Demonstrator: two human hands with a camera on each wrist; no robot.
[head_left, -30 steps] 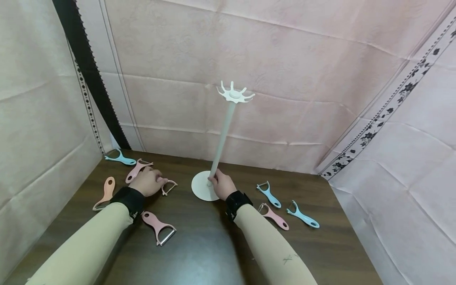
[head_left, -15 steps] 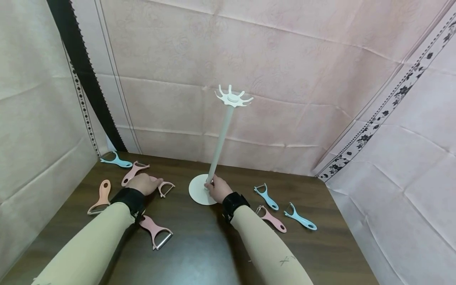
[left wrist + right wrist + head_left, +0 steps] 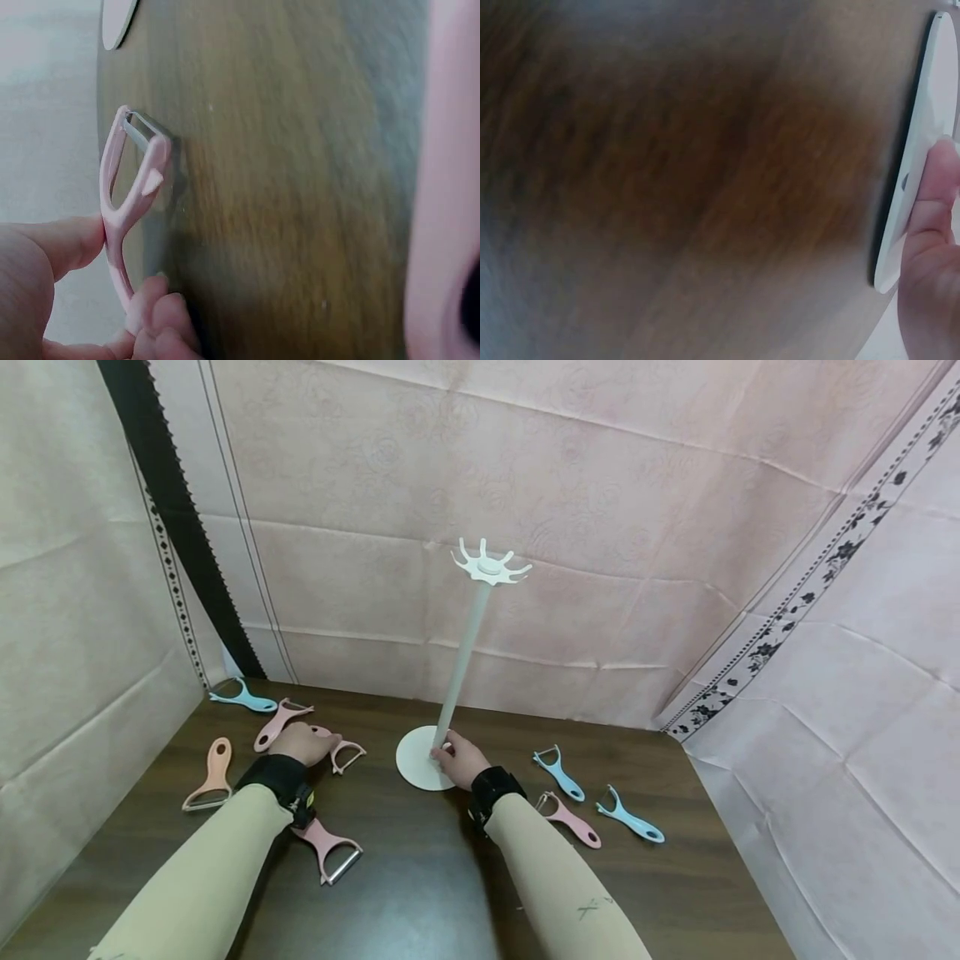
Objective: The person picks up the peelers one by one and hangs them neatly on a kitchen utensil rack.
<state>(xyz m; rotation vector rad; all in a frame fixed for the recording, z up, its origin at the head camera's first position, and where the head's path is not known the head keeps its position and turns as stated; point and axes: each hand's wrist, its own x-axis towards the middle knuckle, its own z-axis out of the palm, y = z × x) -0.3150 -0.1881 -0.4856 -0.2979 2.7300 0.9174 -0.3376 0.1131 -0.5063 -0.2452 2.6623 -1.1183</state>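
Observation:
My left hand (image 3: 302, 743) holds a pink Y-shaped peeler (image 3: 348, 756) by its handle. In the left wrist view, thumb and fingertips close on the handle of this pink peeler (image 3: 135, 180), while its bladed head points away from the hand, close to the tabletop. My right hand (image 3: 463, 762) grips the pole of a white stand (image 3: 467, 660) just above its round base (image 3: 415, 758). Several curved hooks (image 3: 489, 567) spread from the stand's top, with nothing hanging on them. The right wrist view catches the thumb (image 3: 937, 180) beside the base's edge.
On the left of the wooden table (image 3: 420, 885) lie a blue peeler (image 3: 251, 700), an orange peeler (image 3: 217, 767) and two more pink peelers, one behind my left hand (image 3: 276, 727), one nearer (image 3: 322, 839). To the right are two blue peelers (image 3: 566, 781) and a pink one (image 3: 581, 828).
My left hand has turned a little at the wrist around the pink peeler, and more of its handle shows. The right hand stays on the pole. The head view has shifted slightly.

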